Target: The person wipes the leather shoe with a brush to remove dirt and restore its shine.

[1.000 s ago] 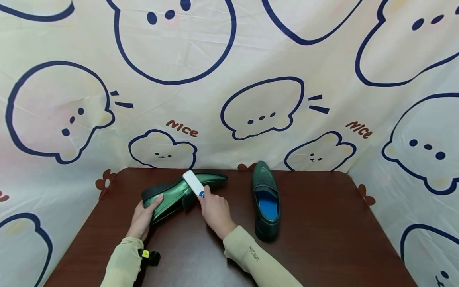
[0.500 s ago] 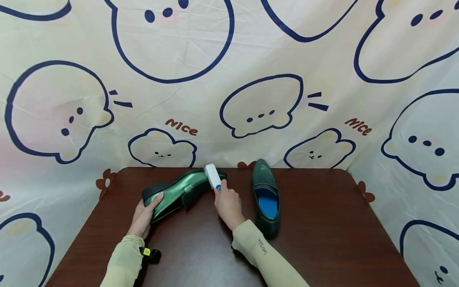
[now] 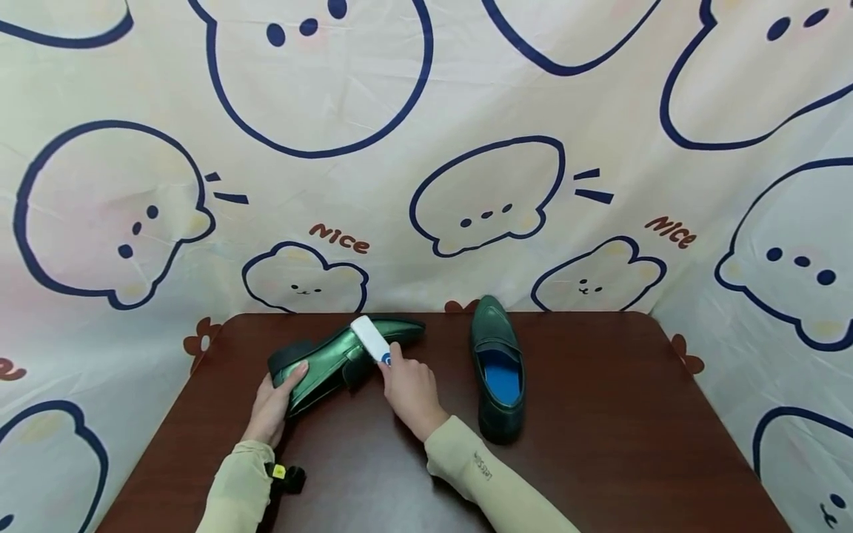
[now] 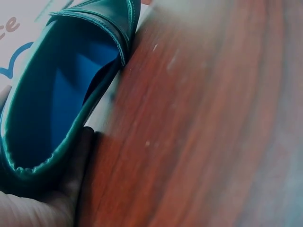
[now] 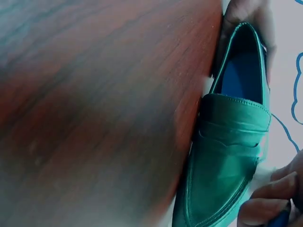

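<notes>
A green loafer [image 3: 326,366] lies tilted on its side on the table, its toe pointing right and away. My left hand [image 3: 273,403] grips it round the heel, thumb along the upper side. In the left wrist view the blue insole [image 4: 71,90] shows inside the shoe. My right hand [image 3: 413,389] holds a white brush [image 3: 370,339] with a blue mark near the grip. The brush lies across the loafer's side, around its middle. In the right wrist view the fingers [image 5: 265,210] curl beside the vamp; most of the brush is out of sight there.
A second green loafer [image 3: 496,355] stands upright to the right of my right hand, toe toward the back edge. The brown wooden table [image 3: 620,429] ends at a cartoon-printed cloth [image 3: 480,89]. A black strap device [image 3: 289,477] sits at my left wrist.
The brush in my right hand slid toward the toe half a second ago and is now back left near the shoe's middle. My left hand keeps its grip on the heel.
</notes>
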`<state>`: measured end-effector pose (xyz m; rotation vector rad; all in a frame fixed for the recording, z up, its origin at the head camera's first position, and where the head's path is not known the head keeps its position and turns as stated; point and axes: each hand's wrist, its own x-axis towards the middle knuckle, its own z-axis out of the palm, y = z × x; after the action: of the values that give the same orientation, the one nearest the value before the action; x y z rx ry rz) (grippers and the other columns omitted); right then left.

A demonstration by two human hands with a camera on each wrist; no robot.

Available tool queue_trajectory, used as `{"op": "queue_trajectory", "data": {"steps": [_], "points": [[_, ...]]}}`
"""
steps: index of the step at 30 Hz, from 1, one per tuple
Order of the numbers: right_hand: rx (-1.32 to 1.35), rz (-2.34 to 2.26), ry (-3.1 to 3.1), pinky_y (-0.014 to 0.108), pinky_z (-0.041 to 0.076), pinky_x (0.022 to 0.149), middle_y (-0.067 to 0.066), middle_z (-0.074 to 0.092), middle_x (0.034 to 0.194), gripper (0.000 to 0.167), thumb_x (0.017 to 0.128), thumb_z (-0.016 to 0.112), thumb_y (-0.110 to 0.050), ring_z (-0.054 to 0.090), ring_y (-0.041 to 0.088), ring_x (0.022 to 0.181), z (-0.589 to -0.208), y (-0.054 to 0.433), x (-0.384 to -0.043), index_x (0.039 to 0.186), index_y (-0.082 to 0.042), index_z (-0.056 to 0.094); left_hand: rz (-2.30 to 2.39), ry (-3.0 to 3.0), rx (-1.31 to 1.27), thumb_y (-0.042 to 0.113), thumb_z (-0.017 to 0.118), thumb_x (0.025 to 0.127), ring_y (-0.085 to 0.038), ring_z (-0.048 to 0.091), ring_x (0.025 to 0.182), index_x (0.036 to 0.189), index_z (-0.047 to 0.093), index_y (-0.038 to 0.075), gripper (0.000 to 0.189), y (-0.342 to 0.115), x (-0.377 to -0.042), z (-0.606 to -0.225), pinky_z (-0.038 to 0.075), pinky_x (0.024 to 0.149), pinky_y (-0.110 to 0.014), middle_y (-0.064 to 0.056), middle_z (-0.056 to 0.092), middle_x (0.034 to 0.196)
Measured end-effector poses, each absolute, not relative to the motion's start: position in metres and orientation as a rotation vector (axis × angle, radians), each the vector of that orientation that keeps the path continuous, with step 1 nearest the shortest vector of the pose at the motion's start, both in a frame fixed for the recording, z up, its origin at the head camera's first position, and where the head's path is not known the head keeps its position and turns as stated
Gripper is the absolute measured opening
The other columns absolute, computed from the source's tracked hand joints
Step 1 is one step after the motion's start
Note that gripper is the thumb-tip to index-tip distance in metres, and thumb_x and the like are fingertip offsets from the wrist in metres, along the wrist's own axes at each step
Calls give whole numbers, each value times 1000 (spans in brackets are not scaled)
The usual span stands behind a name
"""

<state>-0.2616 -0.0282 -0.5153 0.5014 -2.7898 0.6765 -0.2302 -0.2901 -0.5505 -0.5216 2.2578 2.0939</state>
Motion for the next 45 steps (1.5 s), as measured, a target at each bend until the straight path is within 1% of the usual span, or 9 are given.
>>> {"op": "queue_trajectory", "data": {"steps": [6,10,16,21,23,27,34,38,45], "points": [[330,806,-2802,31,44,48,9,66,74,33,107,58,-33,57,18,53,-523,-3,-272,124,-6,53,2089,2259,-534,55,60,101,-34,23,153,167,1,13,98,-286,-229,-553,23,124,-50,-16,13,172],[287,901,-2792,31,46,50,10,67,75,32,106,59,-33,57,16,53,-522,7,-280,122,-5,55,2102,2257,-520,55,60,101,-33,24,152,167,2,13,97,-288,-229,-551,23,124,-50,-15,14,172],[462,921,-2797,29,44,51,9,68,80,32,107,58,-34,56,14,56,-509,-6,-271,123,-6,54,2094,2260,-545,55,60,101,-31,26,151,167,4,13,97,-290,-229,-550,24,123,-48,-15,17,171],[621,829,-2793,29,48,53,11,72,88,34,107,59,-35,62,16,60,-506,-23,-264,126,-7,55,2084,2253,-554,57,60,100,-34,22,154,167,-1,13,101,-291,-228,-549,22,124,-50,-15,11,172],[612,791,-2799,30,49,54,11,72,89,35,106,59,-35,63,17,60,-508,-25,-264,127,-8,55,2077,2251,-563,57,60,100,-34,22,154,167,-3,13,102,-291,-228,-549,22,124,-51,-15,10,172],[519,767,-2800,32,49,53,12,72,87,36,106,59,-36,64,20,60,-513,-19,-269,129,-8,55,2073,2255,-578,57,60,100,-32,28,150,167,1,13,100,-290,-228,-549,25,121,-47,-15,17,170],[356,803,-2790,34,49,52,13,71,83,34,106,60,-32,64,22,59,-517,1,-277,126,-4,56,2069,2272,-580,58,59,100,-28,31,147,167,5,12,97,-289,-230,-549,28,118,-43,-15,21,168],[405,862,-2792,32,48,52,13,70,83,33,107,58,-33,62,18,59,-513,1,-276,123,-4,55,2067,2273,-582,57,59,100,-31,26,151,167,1,12,100,-290,-230,-550,24,122,-47,-16,15,171],[608,901,-2800,25,44,51,10,69,84,31,108,56,-34,57,12,57,-504,-16,-268,122,-6,54,2076,2260,-561,57,60,100,-33,22,154,167,-2,13,101,-290,-231,-552,22,124,-50,-14,10,173]]}}
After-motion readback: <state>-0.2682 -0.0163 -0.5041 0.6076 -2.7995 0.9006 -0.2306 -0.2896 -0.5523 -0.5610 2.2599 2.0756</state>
